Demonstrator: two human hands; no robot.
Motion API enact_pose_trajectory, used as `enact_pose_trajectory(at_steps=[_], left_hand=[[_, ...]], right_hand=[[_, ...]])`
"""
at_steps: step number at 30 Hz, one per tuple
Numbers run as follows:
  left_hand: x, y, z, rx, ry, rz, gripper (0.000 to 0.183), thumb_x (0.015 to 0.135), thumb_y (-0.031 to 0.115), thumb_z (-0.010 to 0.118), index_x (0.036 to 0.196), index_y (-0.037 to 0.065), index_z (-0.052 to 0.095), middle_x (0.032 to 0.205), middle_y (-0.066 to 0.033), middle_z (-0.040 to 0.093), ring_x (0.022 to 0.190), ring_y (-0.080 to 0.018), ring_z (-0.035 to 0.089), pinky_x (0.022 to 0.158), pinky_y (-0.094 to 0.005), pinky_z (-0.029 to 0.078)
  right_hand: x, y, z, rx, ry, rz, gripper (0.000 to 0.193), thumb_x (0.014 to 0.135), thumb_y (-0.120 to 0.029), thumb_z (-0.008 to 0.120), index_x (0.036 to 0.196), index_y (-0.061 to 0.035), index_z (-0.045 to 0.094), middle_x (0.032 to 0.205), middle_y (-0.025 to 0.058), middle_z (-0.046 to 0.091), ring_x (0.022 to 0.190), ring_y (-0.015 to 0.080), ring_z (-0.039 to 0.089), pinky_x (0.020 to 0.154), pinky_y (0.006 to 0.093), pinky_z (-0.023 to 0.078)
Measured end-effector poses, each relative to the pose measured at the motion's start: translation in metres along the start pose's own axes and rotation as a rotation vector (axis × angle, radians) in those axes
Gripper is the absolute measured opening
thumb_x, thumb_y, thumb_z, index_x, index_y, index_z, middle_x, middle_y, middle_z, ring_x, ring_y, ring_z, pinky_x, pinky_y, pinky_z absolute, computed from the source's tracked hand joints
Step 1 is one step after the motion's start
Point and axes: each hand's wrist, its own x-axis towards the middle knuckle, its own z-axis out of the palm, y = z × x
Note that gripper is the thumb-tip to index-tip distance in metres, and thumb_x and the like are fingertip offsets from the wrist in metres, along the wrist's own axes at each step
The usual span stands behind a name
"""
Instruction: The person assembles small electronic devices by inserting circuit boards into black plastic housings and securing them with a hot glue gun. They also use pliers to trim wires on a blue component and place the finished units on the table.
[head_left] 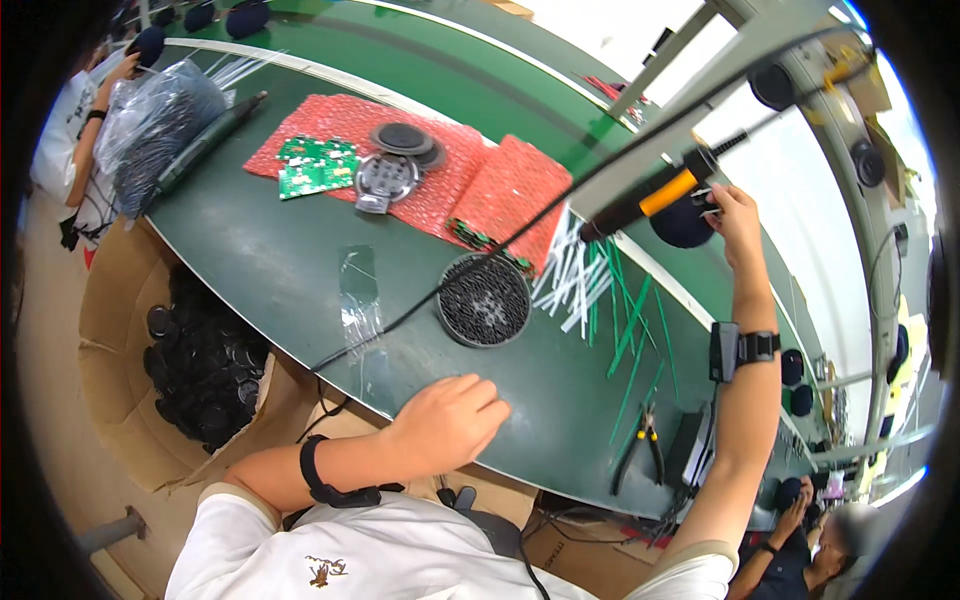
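My right hand (738,222) is stretched out at the far right, its fingers closed at the edge of a dark blue round unit (682,222) beside a small silvery part. An electric screwdriver (640,202) with an orange band hangs just in front of that unit and partly covers it. My left hand (450,425) is a loose fist over the table's front edge, with nothing showing in it. Beyond it stands a round tub of small black parts (485,300). A clear plastic piece (360,290) lies to its left.
Red bubble wrap (455,165) carries green circuit boards (318,168) and round black parts (400,140). White and green strips (580,280) lie right of the tub, pliers (640,455) nearer. A carton (105,380) of black discs stands left. A cable crosses the table; co-workers sit either side.
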Motion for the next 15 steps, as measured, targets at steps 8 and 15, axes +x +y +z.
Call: enact_pose_trajectory(at_steps=[8,15], left_hand=[[0.019,0.019,-0.011,-0.288,0.06,0.029,0.023,0.08,0.009,0.082,0.101,0.006,0.072,0.098,-0.0085,0.067,0.088,-0.03,0.064,0.076,-0.0407,0.053],[0.073,0.087,-0.024,-0.231,0.273,0.188,0.067,0.066,0.027,0.093,0.126,0.009,0.067,0.107,-0.0081,0.066,0.106,-0.0309,0.06,0.093,-0.0484,0.047]], right_hand=[[-0.203,-0.036,-0.108,0.333,0.058,0.097,0.016,0.097,-0.013,0.059,0.082,-0.0069,0.06,0.07,-0.0053,0.045,0.057,0.0034,0.044,0.067,0.0332,0.067],[-0.341,-0.029,-0.024,0.78,-0.236,-0.139,0.014,0.088,-0.007,0.061,0.077,0.0006,0.058,0.075,0.0035,0.047,0.069,0.0136,0.049,0.08,0.043,0.067]])
